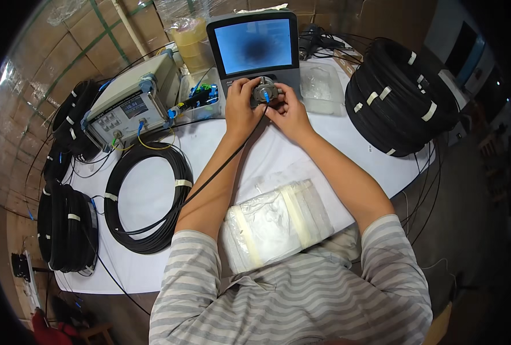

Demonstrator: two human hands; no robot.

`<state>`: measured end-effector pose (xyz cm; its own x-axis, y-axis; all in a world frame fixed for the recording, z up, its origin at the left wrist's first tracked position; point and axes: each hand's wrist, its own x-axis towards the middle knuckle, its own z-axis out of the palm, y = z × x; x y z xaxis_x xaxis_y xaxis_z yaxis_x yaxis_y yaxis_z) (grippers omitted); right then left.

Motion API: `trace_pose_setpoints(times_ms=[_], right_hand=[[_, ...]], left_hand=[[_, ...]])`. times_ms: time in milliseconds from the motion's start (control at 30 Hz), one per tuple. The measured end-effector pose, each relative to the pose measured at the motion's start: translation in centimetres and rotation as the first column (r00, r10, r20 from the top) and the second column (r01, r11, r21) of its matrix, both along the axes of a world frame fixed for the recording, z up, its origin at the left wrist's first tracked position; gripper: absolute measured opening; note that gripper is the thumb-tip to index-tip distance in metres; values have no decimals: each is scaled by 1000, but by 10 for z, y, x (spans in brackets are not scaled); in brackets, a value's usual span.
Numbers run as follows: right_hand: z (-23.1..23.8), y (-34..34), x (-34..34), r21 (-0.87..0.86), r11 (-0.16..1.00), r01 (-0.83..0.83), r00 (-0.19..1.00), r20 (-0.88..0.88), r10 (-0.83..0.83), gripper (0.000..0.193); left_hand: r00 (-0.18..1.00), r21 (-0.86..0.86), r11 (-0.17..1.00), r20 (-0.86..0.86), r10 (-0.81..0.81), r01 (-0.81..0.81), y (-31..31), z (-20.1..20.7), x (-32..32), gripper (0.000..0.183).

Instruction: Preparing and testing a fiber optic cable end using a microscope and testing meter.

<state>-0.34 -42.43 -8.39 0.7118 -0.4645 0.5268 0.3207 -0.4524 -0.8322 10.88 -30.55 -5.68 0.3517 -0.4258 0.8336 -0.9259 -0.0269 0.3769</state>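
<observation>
A grey inspection device with a lit blue screen [254,45] stands at the far middle of the white table [152,195]. Below the screen sits a round metal port [265,92]. My left hand [241,106] and my right hand [288,108] close around that port from either side. A blue-tipped connector [266,98] of a thin black cable [221,167] is at the port, pinched between my fingers. The cable runs down past my left forearm to a black cable coil [146,198] lying on the table.
A grey meter box [130,103] with a small display sits at the left. Stacks of black cable coils lie at the right [399,98] and hang at the left edge [66,227]. A bundle of clear plastic bags [275,221] lies near my chest. A clear plastic tray [321,86] sits beside the device.
</observation>
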Motion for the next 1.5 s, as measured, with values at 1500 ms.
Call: trace_pose_setpoints(times_ms=[1500], right_hand=[[0,3,0,-74,996,55,998,-26,-57,63]], left_hand=[[995,-37,995,41,90,-88,-6,-8,0,75]])
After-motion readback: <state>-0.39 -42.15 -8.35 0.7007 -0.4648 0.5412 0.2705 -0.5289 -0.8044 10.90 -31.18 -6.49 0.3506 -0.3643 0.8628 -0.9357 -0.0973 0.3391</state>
